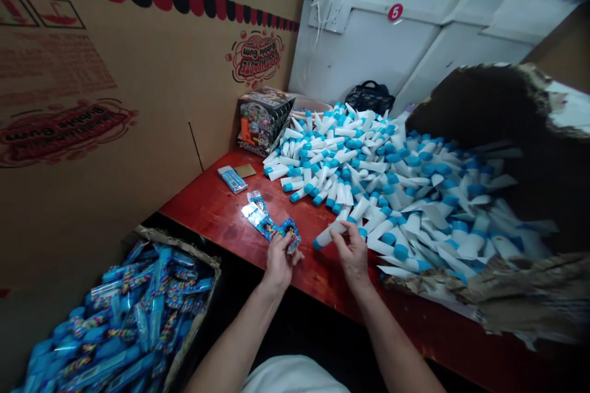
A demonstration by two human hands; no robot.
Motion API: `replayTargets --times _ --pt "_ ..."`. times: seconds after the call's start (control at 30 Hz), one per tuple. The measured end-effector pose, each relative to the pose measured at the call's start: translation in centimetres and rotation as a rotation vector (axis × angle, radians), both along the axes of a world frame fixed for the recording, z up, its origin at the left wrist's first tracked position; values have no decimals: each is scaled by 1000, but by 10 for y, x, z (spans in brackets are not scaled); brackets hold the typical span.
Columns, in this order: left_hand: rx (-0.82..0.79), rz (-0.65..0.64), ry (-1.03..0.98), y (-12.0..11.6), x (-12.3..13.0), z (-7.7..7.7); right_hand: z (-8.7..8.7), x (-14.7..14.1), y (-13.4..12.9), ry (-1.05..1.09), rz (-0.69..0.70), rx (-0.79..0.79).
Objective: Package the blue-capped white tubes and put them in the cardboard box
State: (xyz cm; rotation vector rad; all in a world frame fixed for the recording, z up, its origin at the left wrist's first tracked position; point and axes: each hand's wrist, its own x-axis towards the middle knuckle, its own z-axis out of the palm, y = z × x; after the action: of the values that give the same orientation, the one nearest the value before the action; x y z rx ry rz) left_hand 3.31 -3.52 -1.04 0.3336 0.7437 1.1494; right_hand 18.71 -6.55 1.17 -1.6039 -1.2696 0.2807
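Observation:
My left hand [280,258] is closed on colourful printed wrappers [263,221], whose shiny clear ends fan out toward the upper left over the red table [203,206]. To its right, my right hand [353,255] pinches a white tube with a blue cap [328,236] by its flat white end. The cap points left, toward my left hand, and a gap lies between tube and wrappers. Just beyond my right hand begins a large heap of similar white tubes [350,159] with blue caps.
Left below the table, an open carton [209,295] holds wrapped blue tubes [152,307]. A stack of blue cards [233,178] and a printed box [263,121] sit behind. A large cardboard box [175,86] stands left; a torn carton [488,98] lies right. A dark bag [370,97] rests at the back.

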Motion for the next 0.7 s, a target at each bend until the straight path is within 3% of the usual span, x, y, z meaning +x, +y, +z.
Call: replayTargets --times 0.2,0.33,0.5,0.6,0.7 --pt "103 72 130 -2 4 6 -33 5 -20 297 -69 -11" --pt "95 77 147 -4 5 7 -48 14 -33 679 -107 -3" --pt "67 111 153 -6 8 4 -20 5 -51 861 -214 210" --pt "67 132 167 -7 15 7 0 -10 -60 836 -175 259" --pt "73 188 161 -10 21 12 8 -22 -66 752 -100 272"
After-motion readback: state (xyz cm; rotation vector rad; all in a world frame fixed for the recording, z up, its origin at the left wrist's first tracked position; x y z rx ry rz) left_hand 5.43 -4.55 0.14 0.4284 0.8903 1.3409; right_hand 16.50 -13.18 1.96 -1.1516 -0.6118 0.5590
